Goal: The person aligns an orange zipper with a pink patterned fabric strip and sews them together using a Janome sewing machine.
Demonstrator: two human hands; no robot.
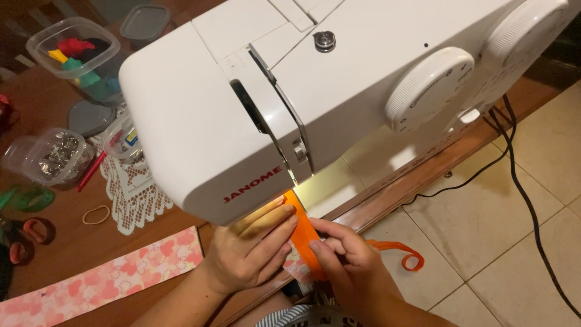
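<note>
Both your hands are pressing the orange ribbon [304, 237] flat under the white sewing machine [290, 91], left hand [257, 245] spread, right hand [345, 260] pinching, its tail hanging unsewn in front of the machine.

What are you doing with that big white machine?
A person sits at a white sewing machine on a wooden table. Both hands press on an orange ribbon lying under the machine's head: the left hand flat beside it, the right hand pinching its edge. The ribbon's loose end hangs off the table over the tiled floor. A pink heart-patterned strip and clear tubs sit to the left.
</note>
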